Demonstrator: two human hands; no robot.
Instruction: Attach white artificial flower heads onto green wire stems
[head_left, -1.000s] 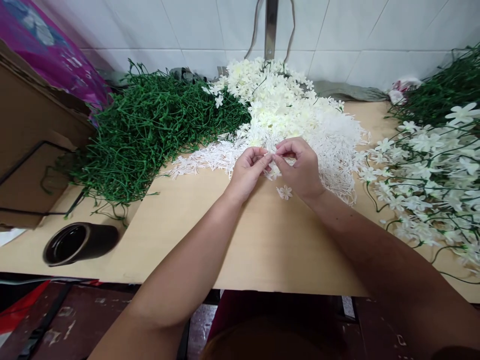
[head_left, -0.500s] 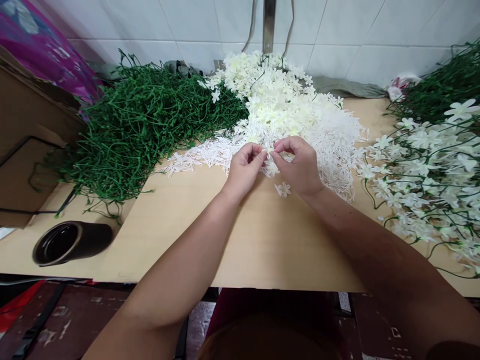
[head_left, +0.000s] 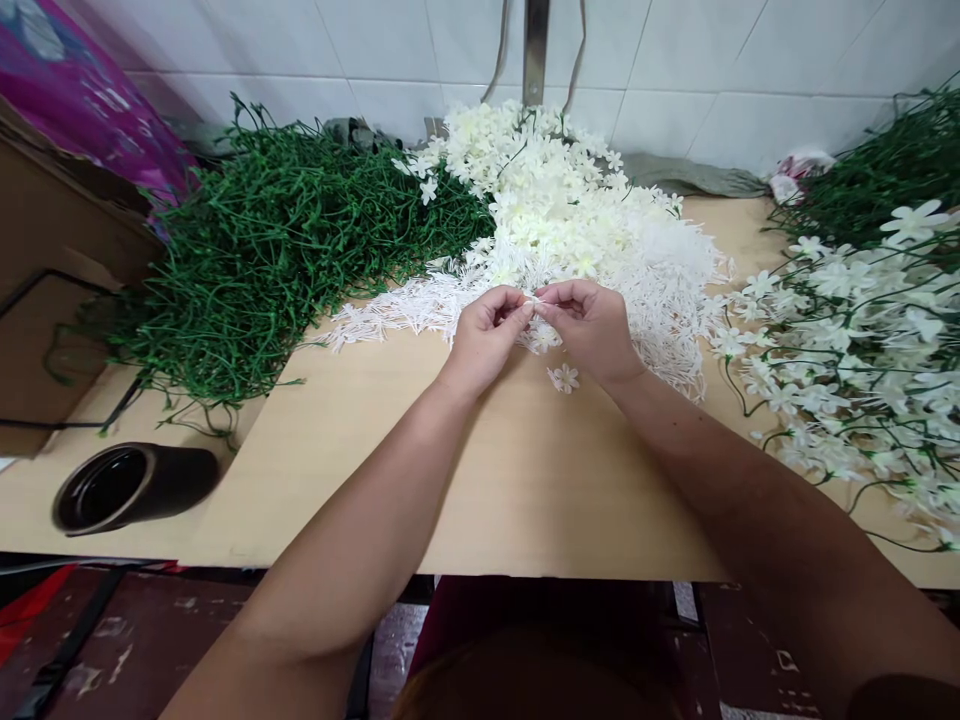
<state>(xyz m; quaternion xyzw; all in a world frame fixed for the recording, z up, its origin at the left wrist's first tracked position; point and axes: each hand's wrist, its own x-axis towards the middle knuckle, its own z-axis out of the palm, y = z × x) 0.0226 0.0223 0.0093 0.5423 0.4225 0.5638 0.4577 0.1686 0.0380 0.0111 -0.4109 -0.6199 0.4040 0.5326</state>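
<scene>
My left hand (head_left: 486, 330) and my right hand (head_left: 589, 325) meet fingertip to fingertip over the wooden table (head_left: 375, 470), both pinched on one small white artificial flower piece (head_left: 534, 302). Just behind them lies a heap of white plastic spiky pieces (head_left: 660, 290), and beyond that a pile of cream flower heads (head_left: 540, 180). One loose white flower (head_left: 564, 378) lies on the table below my right wrist. A big tangle of green plastic stems (head_left: 277, 250) fills the left of the table.
Assembled stems with white flowers (head_left: 855, 350) are piled at the right edge. A dark cup (head_left: 127, 485) lies on its side at the near left. A brown cardboard box (head_left: 52, 300) stands at the left, and a white tiled wall (head_left: 675, 60) runs behind.
My hands stay together at the same spot, the fingers working the small white piece a little. The view has shifted slightly, so the cup sits further left.
</scene>
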